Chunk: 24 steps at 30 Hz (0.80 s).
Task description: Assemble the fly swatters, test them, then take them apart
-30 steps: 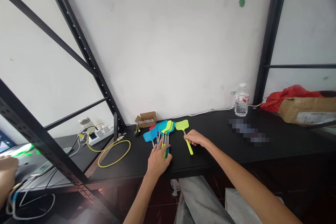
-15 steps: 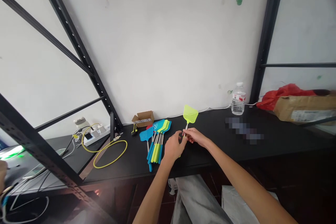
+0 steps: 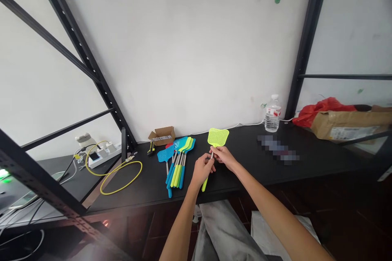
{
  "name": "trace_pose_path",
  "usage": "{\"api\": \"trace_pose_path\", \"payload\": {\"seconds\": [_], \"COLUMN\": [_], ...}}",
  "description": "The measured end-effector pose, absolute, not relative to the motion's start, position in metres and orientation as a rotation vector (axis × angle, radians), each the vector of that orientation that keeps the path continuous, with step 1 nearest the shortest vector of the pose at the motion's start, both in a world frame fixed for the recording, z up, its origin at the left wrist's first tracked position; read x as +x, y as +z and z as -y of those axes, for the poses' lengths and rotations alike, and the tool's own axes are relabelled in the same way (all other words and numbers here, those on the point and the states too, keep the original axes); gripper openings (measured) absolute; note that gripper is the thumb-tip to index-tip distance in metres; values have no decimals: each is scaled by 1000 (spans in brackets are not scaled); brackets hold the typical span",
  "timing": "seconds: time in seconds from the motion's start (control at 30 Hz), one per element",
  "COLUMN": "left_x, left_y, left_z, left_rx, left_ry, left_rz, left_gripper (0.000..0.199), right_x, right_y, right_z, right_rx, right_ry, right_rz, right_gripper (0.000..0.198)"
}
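Both my hands are on one yellow-green fly swatter (image 3: 218, 136), held above the black shelf with its mesh head toward the wall. My right hand (image 3: 224, 155) pinches the metal shaft just below the head. Lower on the shaft, my left hand (image 3: 203, 170) has its fingers closed around it. The swatter's green grip sticks out beneath my left hand. To the left lies a row of several blue and green fly swatters (image 3: 179, 167), heads toward the wall. A separate blue swatter (image 3: 165, 154) rests at the row's left side.
Behind the row stands a small open cardboard box (image 3: 162, 135). A water bottle (image 3: 272, 114) is at the back right, near a large carton (image 3: 349, 126) with a red bag (image 3: 318, 110). A yellow cable loop (image 3: 122, 177) and power strip (image 3: 104, 155) lie left. Black uprights flank the shelf.
The held swatter's head has turned to face me more squarely, and its green grip has come into sight below my left hand. The view has shifted slightly to the right.
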State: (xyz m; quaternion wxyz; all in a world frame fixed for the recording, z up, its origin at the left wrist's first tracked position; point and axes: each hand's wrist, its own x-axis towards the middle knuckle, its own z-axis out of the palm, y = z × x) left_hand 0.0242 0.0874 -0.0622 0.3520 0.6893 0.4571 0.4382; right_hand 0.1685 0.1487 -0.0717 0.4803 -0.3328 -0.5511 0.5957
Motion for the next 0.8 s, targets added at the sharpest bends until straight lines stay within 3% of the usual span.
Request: {"api": "trace_pose_path", "payload": {"seconds": [0.37,0.8], "left_x": [24,22], "left_y": [-55,-45], "left_z": [-84,-74], "left_rx": [1811,1751], "left_ry": [1060,866], "left_rz": [-1142,-1013], "left_gripper": [47,41], "right_x": [168,176], "right_y": [-67,-69], "right_z": [-148,-152], "right_rx": [-719,-655], "right_ry": [1520,1431], "right_rz": [1139,874], "right_gripper": [47,49]}}
